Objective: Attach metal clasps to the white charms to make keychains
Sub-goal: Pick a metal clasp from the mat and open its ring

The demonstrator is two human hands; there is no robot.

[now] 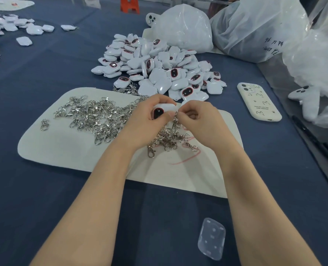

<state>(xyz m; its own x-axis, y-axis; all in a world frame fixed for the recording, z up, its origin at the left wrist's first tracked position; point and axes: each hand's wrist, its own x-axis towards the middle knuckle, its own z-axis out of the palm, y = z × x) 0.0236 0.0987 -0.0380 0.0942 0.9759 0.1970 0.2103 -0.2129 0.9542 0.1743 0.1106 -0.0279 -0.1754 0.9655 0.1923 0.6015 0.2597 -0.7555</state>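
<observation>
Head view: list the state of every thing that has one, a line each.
Left hand: grips a white charm.
Right hand: pinches a clasp at the charm's edge.
Charm pile: loose heap on the blue cloth.
Spare clasps: tangled on the white mat.
Phone: lying face down.

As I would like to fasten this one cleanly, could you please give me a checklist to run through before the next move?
1. White plastic charm with dark oval face held in left hand: ok.
2. Silver metal clasp pinched by right hand: ok.
3. Clasp threaded through charm's loop: cannot tell, fingers hide it.
4. Spare clasps heaped on white felt mat: ok.
5. More white charms piled beyond the mat: ok.
</observation>
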